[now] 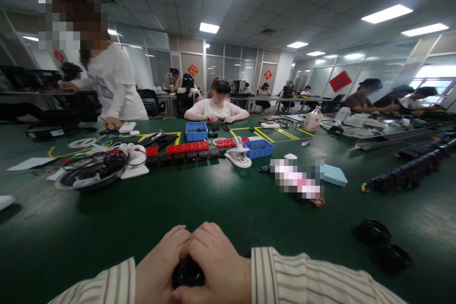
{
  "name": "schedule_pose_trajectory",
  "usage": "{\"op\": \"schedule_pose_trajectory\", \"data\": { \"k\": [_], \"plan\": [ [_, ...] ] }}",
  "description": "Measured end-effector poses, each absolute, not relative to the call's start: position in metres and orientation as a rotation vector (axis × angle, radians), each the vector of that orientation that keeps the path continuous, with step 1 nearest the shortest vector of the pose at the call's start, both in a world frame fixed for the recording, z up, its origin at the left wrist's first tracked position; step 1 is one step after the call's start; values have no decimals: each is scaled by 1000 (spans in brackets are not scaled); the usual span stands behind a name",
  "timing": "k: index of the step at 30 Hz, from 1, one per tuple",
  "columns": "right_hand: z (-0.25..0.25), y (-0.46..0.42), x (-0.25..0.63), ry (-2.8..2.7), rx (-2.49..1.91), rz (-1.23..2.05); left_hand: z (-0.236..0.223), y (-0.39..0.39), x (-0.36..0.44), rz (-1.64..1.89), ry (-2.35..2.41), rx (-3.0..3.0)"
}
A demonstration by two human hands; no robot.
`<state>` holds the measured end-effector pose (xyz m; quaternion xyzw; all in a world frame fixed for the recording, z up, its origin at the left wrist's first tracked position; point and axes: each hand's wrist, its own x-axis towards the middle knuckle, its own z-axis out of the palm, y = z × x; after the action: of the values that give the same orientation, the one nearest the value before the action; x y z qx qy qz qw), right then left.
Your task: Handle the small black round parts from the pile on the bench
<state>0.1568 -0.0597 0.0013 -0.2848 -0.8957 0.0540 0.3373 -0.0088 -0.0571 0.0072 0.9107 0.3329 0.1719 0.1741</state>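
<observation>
Near the table's front edge, my left hand [156, 263] and my right hand [219, 259] are closed together around a glossy black round object [187, 273]. Only its dark upper side shows between thumbs and fingers; its exact kind is hidden. Fingers of my right hand lap over those of my left. To the right of my striped sleeve lie two similar-looking black round parts, one [373, 232] behind the other [394, 257], both slightly blurred.
Further back on the green table [117, 218] stand a metal bowl [85, 183] with cables, red socket strips [187, 147], blue bins [196, 131], a white clip [239, 154] and a light-blue box [334, 175]. A person [217, 107] sits opposite; another [110, 80] stands at left.
</observation>
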Motion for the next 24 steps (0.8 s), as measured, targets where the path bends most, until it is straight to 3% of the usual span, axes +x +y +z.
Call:
{"op": "schedule_pose_trajectory", "data": {
  "k": [9,18,24],
  "plan": [
    [7,-53,164,-2589,-132,55,12,-47,-8,385,805,2493],
    [8,-57,160,-2307,-437,80,16,-58,-5,563,795,2546],
    [1,-59,157,-2350,-640,53,15,-57,-5,499,859,2547]
  ]
}}
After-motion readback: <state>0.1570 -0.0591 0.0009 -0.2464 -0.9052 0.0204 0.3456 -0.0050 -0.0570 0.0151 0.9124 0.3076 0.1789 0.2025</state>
